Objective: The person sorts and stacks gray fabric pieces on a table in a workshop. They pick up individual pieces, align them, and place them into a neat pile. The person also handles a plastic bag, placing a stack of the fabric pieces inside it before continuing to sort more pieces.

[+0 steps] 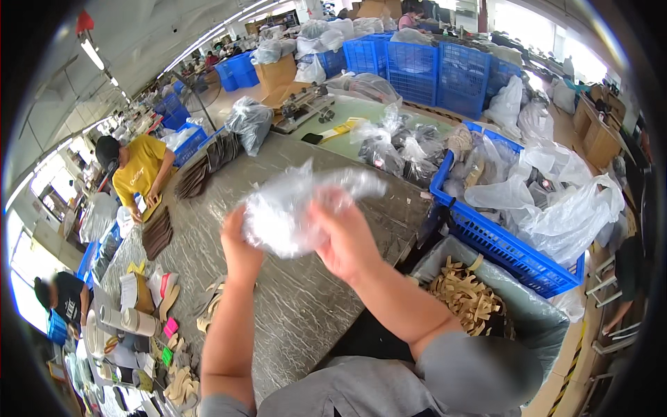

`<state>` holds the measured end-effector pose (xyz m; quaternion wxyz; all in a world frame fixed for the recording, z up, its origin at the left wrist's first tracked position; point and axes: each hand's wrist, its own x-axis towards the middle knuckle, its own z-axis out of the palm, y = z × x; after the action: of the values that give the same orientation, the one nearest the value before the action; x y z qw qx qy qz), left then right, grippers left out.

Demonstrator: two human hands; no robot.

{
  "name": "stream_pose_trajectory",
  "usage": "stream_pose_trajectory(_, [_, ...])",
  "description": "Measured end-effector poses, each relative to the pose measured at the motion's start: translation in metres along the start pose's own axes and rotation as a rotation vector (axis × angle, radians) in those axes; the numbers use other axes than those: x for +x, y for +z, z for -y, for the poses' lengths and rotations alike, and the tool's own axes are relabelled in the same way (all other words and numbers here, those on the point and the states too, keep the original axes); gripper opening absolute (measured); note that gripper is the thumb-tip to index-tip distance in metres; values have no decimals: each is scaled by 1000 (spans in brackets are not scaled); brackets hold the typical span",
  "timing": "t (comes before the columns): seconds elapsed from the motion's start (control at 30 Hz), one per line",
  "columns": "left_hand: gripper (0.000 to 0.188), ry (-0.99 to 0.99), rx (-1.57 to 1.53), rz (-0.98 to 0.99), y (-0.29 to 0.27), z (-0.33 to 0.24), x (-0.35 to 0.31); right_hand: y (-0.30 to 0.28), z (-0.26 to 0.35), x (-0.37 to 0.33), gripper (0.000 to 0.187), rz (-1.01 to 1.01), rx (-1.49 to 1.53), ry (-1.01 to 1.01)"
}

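Observation:
Above the dark table (292, 306), a crumpled clear plastic bag (281, 215) is held between my two hands. My left hand (240, 243) grips its left side, while my right hand (342, 233) is closed on its right side, thumb on top. A loose end of the film sticks out past my right hand, smeared by motion. Whatever the bag contains, if anything, is hidden by glare and folds.
Right of the table stand a blue crate (514, 243) full of plastic bags and a lined bin (465, 292) of tan scraps. Brown stacked pieces (158, 233) lie far left, near a person in a yellow shirt (142, 170). Tan cut pieces (182, 379) cover the near left.

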<state>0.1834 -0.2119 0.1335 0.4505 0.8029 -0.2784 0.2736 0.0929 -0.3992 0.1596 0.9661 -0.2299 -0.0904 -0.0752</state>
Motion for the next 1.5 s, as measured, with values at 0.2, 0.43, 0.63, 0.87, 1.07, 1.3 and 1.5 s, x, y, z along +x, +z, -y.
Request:
stream_pose_trajectory(0.2, [32,-467,-673,378,62,-23,-91,-101,-8,-41,48,-67,-102,295])
stream_pose_trajectory(0.43, [32,-443,-381,710,55,-25,-145,-235,143,82,23,-606,-2077,-1190])
stream_pose_trajectory(0.63, [23,-96,-107,833,50,-17,-157,-331,130,129,47,-389,-2421,-85])
stream_pose_trajectory(0.87, [12,-229,-249,650,30,12,-199,-330,139,154,75,-605,-2191,180])
stream_pose_trajectory(1.07, [5,-371,-298,447,37,14,-212,-223,21,107,75,-246,-2091,-966])
stream_pose_trajectory(1.3, [7,-685,-593,350,44,24,-219,-139,-79,145,92,-15,-1822,-136])
stream_pose_trajectory(1.5, [83,-673,-860,77,-3,8,-220,-97,-122,-17,92,-92,-1564,-377])
